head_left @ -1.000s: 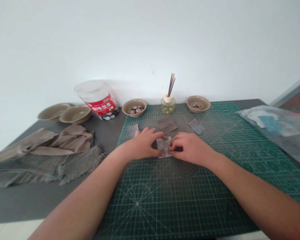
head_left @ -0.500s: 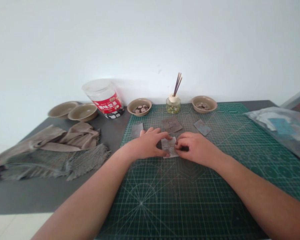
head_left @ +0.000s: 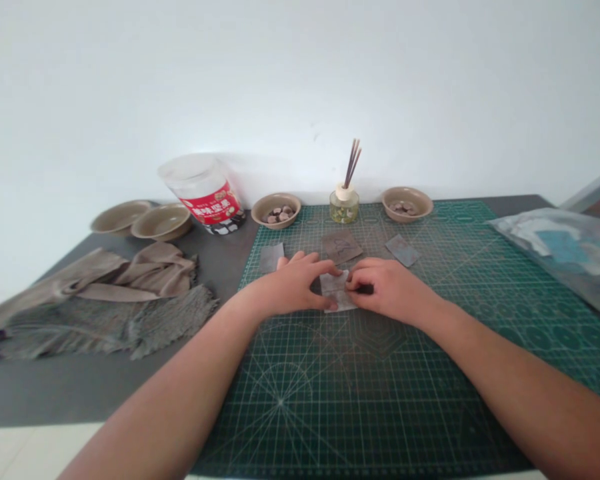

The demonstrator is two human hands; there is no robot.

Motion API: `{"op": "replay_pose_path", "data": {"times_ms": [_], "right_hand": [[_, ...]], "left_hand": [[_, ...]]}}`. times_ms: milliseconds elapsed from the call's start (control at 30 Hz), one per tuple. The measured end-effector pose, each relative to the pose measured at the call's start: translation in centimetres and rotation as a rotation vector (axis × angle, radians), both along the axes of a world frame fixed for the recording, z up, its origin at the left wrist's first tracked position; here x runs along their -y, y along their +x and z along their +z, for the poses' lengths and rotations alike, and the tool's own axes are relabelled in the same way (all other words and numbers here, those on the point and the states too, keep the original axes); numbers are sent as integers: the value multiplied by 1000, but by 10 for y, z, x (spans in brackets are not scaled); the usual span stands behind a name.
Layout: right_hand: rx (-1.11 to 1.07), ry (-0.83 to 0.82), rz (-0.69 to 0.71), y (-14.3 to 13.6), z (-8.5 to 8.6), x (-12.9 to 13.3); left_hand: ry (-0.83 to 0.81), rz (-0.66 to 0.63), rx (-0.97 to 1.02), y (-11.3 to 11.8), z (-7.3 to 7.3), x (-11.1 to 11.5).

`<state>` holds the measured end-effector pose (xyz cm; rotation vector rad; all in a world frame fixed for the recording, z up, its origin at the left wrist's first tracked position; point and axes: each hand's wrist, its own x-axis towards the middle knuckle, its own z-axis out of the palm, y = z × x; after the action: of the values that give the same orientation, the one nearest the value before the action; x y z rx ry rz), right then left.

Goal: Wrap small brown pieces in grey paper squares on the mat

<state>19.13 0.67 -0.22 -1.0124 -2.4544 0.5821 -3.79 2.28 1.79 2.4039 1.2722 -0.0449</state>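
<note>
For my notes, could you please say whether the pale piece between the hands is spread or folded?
Spread where visible: the pale piece lies flat on the green mat; cannot tell at the edge the right hand covers.

The place looked like a craft corner, probably in a home: a dark bench (head_left: 35, 393) stood against a plain white wall (head_left: 300, 80), with pale flooring (head_left: 15, 447) below its near edge. The craft side showed in the large green gridded cutting mat (head_left: 380, 407) and the small flat pieces (head_left: 334, 287) on it, while crumpled cloth (head_left: 150, 293) lay on the left. The household side showed in the reed diffuser (head_left: 345, 207), the shallow brown bowls (head_left: 161, 225) and the red-labelled clear plastic jar (head_left: 210, 204) along the back.
</note>
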Motion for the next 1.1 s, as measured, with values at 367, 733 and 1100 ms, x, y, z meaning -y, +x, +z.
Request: {"op": "replay_pose_path", "data": {"times_ms": [367,733,1100], "right_hand": [[-27,33,-32,-5,-5,-5],[-56,58,4,-12,-11,-10],[-48,72,-72,-10,-10,-8]], "left_hand": [[1,2,-18,1,1,0],[46,27,-7,0,-1,1],[55,65,-23,0,-2,1]]}}
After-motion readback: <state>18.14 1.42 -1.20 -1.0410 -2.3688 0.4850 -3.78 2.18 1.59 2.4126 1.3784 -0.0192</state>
